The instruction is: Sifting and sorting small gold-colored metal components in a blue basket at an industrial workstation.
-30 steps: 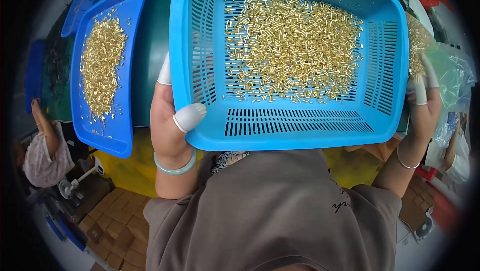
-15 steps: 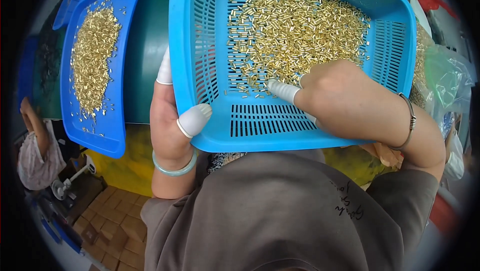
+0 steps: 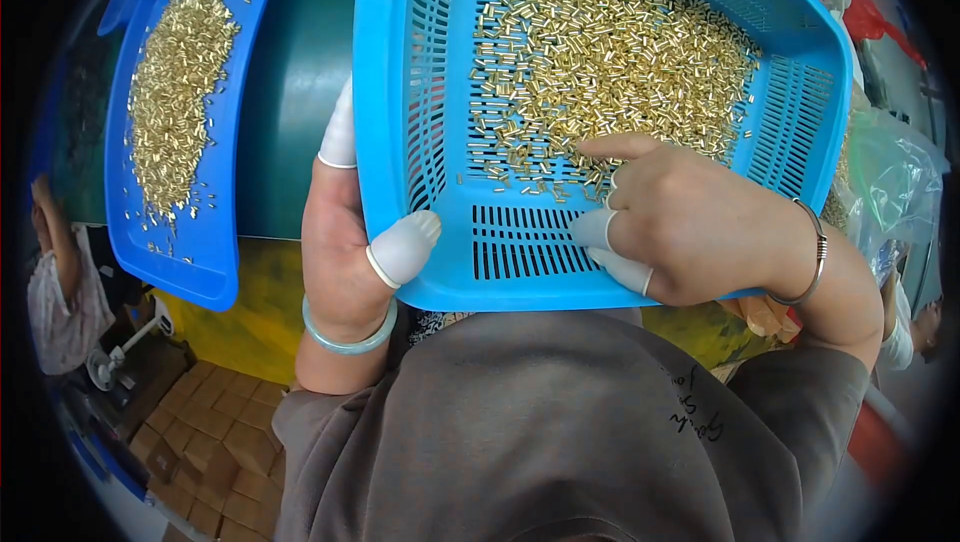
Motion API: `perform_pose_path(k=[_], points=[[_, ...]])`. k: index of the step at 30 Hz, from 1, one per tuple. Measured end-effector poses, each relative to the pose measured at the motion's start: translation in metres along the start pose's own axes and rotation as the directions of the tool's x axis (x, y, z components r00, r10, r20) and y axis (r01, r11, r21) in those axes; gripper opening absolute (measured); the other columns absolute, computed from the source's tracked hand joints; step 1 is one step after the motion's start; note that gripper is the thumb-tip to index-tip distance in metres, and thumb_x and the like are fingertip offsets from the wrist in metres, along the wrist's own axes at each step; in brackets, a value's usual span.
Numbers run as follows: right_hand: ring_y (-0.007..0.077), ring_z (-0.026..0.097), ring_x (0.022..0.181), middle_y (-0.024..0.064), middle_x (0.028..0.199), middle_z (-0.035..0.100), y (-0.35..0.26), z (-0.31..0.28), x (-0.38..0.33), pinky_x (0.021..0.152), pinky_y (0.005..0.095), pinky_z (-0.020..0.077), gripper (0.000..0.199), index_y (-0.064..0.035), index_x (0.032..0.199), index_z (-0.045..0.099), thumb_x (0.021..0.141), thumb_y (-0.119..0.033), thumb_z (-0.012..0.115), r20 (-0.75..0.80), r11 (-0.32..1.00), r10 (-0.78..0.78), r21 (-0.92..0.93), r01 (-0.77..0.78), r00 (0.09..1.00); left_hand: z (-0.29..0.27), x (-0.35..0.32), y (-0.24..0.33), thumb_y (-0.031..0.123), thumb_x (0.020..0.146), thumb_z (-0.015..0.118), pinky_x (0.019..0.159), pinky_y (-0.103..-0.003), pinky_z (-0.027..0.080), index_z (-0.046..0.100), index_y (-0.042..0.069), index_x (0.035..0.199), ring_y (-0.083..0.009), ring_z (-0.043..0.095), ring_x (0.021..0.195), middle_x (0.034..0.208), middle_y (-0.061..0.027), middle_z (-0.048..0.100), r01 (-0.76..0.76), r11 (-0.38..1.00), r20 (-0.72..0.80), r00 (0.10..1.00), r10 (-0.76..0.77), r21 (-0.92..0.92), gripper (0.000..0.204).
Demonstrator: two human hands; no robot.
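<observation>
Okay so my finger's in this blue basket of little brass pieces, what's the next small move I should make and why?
Probably draw the right hand gently toward you, raking a few brass pieces onto the bare slotted strip at the near edge of the blue basket. The forefinger already rests on the heap's near edge, the heap lies dense behind it, and the left hand grips the basket's side to steady it.

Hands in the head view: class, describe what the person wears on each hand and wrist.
The left hand has white rubber finger cots on the thumb and one finger, and a pale green bangle on the wrist. The right hand has white cots on two fingers and a thin silver bracelet. Both forearms are bare, with no sleeves.
</observation>
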State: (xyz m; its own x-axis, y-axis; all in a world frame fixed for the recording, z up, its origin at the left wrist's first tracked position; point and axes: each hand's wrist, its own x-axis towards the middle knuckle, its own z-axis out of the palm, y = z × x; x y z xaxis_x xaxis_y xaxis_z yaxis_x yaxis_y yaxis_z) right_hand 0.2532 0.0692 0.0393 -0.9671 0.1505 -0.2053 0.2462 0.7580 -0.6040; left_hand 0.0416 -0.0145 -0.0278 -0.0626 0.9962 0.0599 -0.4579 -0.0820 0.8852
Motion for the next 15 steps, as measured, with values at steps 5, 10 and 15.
perform_pose_path(k=[5,10,15], points=[[0.0309,0.048,0.049,0.0102,0.049,0.040,0.005,0.013,0.003,0.097,0.0498,0.0345,0.017,-0.0034,0.056,0.049,0.071,-0.008,0.056,-0.114,0.969,-0.051,0.235,0.077,0.992,0.000,-0.001,0.000,0.008,0.068,0.059,0.101,-0.037,0.032,0.019,-0.004,0.136,-0.0250,0.039,0.121,0.132,-0.0164,0.037,0.002,1.000,0.003,1.000,-0.002,-0.006,0.080],[0.0316,0.047,0.049,0.0105,0.049,0.039,0.005,0.015,0.006,0.096,0.0513,0.0338,0.023,-0.0034,0.055,0.045,0.076,-0.010,0.053,-0.095,0.945,-0.081,0.308,0.106,0.992,-0.003,-0.001,-0.001,0.007,0.068,0.058,0.101,-0.036,0.031,0.019,-0.003,0.137,-0.0246,0.038,0.122,0.133,-0.0162,0.036,0.007,1.000,0.023,1.000,-0.007,0.013,0.080],[0.0322,0.048,0.050,0.0109,0.049,0.038,0.006,0.017,0.010,0.096,0.0526,0.0333,0.022,-0.0037,0.055,0.044,0.075,-0.010,0.052,-0.057,0.955,-0.082,0.281,0.095,0.995,-0.005,-0.001,-0.003,0.006,0.068,0.057,0.101,-0.036,0.030,0.018,-0.003,0.137,-0.0243,0.037,0.122,0.133,-0.0160,0.036,0.025,1.000,0.012,1.000,-0.025,-0.012,0.079]])
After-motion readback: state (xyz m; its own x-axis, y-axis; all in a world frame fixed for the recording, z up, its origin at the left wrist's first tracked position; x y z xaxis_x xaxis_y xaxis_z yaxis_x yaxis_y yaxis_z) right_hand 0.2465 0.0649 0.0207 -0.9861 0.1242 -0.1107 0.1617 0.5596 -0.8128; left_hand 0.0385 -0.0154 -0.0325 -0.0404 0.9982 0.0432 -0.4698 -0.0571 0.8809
